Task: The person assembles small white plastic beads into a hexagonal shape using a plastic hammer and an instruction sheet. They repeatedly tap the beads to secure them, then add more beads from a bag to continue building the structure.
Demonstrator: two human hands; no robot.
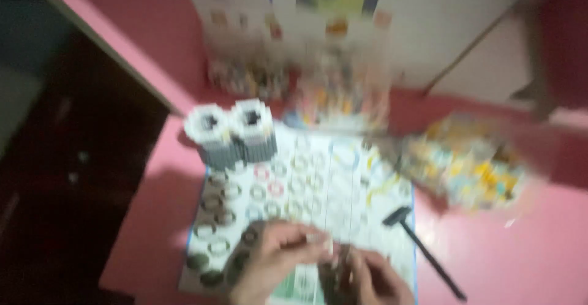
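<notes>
Left hand (275, 259): fingers curled, pinching a small pale piece (317, 238) at the near edge of the white printed instruction sheet (318, 182).
Right hand (376, 280): just beside the left, closed around a small dark brick assembly (337, 274); exact grip lost in blur.
Sheet: flat on the pink counter (520, 256), covered in ring diagrams.
Grey-and-white twin-tower brick model (229, 132): upright at the sheet's far-left corner.
Black hammer-like tool (422, 244): on the sheet's right edge.
Clear bag of coloured bricks (471, 161): right of the sheet.
</notes>
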